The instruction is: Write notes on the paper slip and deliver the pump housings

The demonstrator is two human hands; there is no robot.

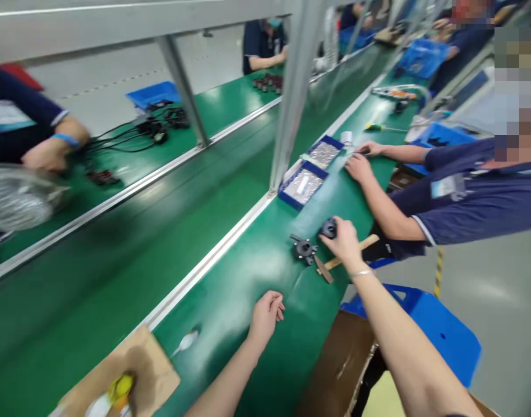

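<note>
My right hand (345,243) grips a black round plastic part (329,228) by its side, just above the green bench (248,272). Left of it on the bench sits a second black part (304,249) with a raised centre and projecting lugs. A hammer with a wooden handle (369,242) lies beneath my right wrist, its brownish head (323,270) pointing towards me. My left hand (267,315) hovers over or rests on the bench nearer me, which I cannot tell. Its fingers are loosely curled together, and nothing shows in them.
Blue trays (284,193) of small shiny pieces stand by the metal post (291,98). A co-worker (447,197) works at the right. A cardboard box (334,362) and blue stool (447,330) are below the bench edge. A small white bottle (187,340) lies near cardboard (156,370).
</note>
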